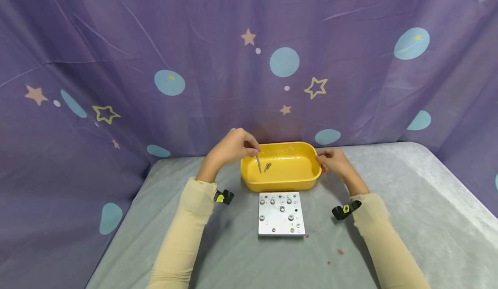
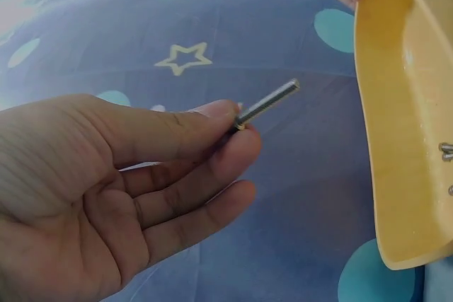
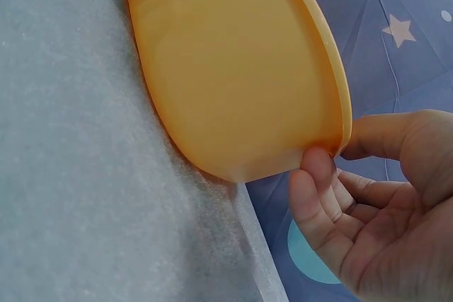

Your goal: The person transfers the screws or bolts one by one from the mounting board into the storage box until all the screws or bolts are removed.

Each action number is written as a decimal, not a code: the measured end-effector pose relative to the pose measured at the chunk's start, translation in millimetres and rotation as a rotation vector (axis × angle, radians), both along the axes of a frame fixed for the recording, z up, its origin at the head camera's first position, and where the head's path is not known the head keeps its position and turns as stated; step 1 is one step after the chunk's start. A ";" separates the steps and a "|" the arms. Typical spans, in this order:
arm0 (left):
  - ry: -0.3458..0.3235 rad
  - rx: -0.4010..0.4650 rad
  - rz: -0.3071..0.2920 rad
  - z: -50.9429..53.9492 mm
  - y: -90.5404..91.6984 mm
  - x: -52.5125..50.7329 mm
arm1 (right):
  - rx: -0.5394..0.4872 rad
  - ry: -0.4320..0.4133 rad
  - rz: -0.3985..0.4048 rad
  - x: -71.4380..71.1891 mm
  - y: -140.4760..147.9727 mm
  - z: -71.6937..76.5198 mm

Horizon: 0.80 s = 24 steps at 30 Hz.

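My left hand pinches a metal screw between thumb and fingertips; its threaded shank points away from the fingers and its head is hidden by them. In the head view that hand is above the left end of a yellow plastic tray. A few small screws lie on the tray's floor. At the tray's right end, my right hand pinches the rim, with the thumb on one side of the wall and fingers on the other.
A silver metal plate with several bolts set in it lies just in front of the tray on the grey cloth-covered table. Behind the table hangs a purple curtain with stars and blue spots.
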State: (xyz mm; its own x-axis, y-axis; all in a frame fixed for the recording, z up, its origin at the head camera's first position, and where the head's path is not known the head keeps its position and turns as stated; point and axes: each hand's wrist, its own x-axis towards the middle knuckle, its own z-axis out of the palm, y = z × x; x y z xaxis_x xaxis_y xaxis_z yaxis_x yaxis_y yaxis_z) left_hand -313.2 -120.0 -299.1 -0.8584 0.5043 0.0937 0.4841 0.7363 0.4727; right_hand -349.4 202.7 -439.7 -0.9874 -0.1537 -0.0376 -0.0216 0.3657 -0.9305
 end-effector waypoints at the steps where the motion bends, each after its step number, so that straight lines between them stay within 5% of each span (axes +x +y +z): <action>1: -0.010 -0.020 -0.003 1.7 1.1 -4.0 | -0.003 0.002 -0.001 0.0 -0.1 -0.2; 10: -0.092 -0.149 -0.040 5.9 11.0 -33.0 | -0.030 0.015 0.003 -0.4 -0.3 -3.0; 24: -0.149 -0.169 0.009 7.0 24.3 -55.9 | -0.024 -0.002 -0.005 -1.4 0.1 -3.6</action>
State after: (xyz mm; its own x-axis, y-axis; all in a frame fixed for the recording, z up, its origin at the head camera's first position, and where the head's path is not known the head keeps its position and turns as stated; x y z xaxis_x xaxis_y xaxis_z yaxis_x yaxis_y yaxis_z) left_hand -369.0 -95.7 -292.1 -0.8609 0.4945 -0.1199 0.4112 0.8149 0.4085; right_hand -350.8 202.8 -443.3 -0.9881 -0.1493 -0.0363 -0.0174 0.3433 -0.9391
